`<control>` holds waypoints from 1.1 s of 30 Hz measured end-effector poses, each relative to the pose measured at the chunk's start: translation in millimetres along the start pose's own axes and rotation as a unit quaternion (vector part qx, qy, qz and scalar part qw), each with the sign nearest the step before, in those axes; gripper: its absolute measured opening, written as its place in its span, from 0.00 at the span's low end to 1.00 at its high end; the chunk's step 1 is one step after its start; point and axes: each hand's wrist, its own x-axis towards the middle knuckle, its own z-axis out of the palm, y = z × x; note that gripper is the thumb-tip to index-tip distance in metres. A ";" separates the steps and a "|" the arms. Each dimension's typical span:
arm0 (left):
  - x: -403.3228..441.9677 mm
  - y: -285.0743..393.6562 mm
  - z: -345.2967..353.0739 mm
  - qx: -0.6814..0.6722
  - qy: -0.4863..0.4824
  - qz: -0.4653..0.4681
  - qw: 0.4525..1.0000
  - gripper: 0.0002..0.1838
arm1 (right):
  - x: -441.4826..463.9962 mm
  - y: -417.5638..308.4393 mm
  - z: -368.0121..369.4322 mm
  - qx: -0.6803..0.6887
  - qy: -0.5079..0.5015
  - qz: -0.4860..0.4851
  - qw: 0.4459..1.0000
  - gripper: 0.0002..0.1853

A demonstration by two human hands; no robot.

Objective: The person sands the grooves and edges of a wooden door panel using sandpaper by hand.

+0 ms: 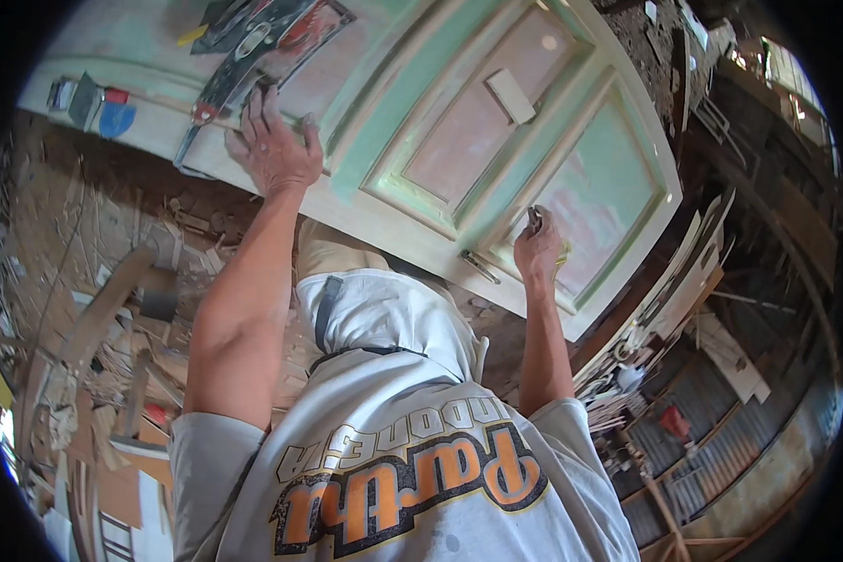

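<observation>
A panelled door (347,214) with patchy green, pink and white surfaces lies in front of me. My left hand (276,150) rests on its near edge with the fingers spread, beside a long dark tool (217,89) and other smeared tools. My right hand (540,245) is over the near part of the right panel, fingers curled. Something yellowish shows at its side, but what it holds is hidden. A pale rectangular block (510,96) lies on the middle panel. A metal lock fitting (480,267) sits in the door's near edge.
Blue (117,118) and grey scrapers lie at the door's left end. Wood scraps and shavings (94,215) cover the ground at left. Stacked boards (674,290) and corrugated metal sheets (721,375) are on the right.
</observation>
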 end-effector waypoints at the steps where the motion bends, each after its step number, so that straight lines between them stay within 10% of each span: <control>1: -0.3 1.1 0.4 0.004 -0.001 -0.007 1.000 0.45 | -0.9 11.0 0.1 -0.013 -0.009 0.002 1.000 0.20; 9: -5.4 3.3 6.6 0.029 0.004 0.000 1.000 0.43 | -25.7 -43.2 -11.7 0.116 -0.106 0.158 0.975 0.24; 18: -6.6 2.9 13.1 0.028 0.010 0.016 0.999 0.43 | -47.2 -194.6 59.2 0.144 -0.362 0.022 0.921 0.42; 25: -7.7 -1.3 20.8 0.041 0.031 0.031 0.998 0.43 | -57.5 -219.9 102.7 0.377 -0.266 0.088 0.883 0.42; 27: -6.8 -2.1 20.8 0.035 0.015 0.016 0.999 0.43 | -45.2 -220.9 85.0 0.650 -0.290 0.346 0.612 0.29; 33: -7.2 0.8 18.7 0.031 0.017 0.019 0.999 0.43 | -58.3 -196.1 95.7 0.484 -0.248 0.197 0.816 0.34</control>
